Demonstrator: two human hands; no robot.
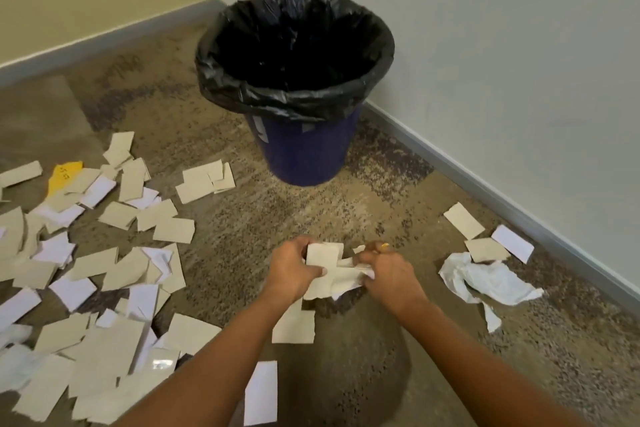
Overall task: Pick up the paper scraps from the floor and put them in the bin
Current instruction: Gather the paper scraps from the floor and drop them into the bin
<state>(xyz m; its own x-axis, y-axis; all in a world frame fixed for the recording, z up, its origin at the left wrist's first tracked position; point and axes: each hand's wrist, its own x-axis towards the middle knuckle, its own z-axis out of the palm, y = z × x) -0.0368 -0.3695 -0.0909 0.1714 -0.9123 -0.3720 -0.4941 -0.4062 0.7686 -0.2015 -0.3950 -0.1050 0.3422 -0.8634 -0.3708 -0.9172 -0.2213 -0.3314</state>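
Looks like we're mid-gather here. Both hands are bunched around a small bundle of scraps (pixel 330 272) held low over the carpet (pixel 363 204): the left hand (pixel 294 270) has its fingers and thumb curled round the beige pieces, and the right hand (pixel 389 272) is pinching the other end of the same wad (a bit blurry there, so I can't say exactly how many pieces it's got).

The bin (pixel 301 149) is straight ahead, blue with a black liner (pixel 221 80) folded over the rim, mouth wide open. Can't see anything inside, it's just dark.

Next move, I'd guess, is lifting the bundle up and forward over the rim and letting go with both hands, keeping it squeezed so nothing flutters out.

Still loads to do: a big spread of scraps (pixel 104 270) on the left, a crumpled white sheet (pixel 491 279) and a few more pieces on the right by the baseboard (pixel 519 208). Mottled brown carpet, corner of a room, pale walls.
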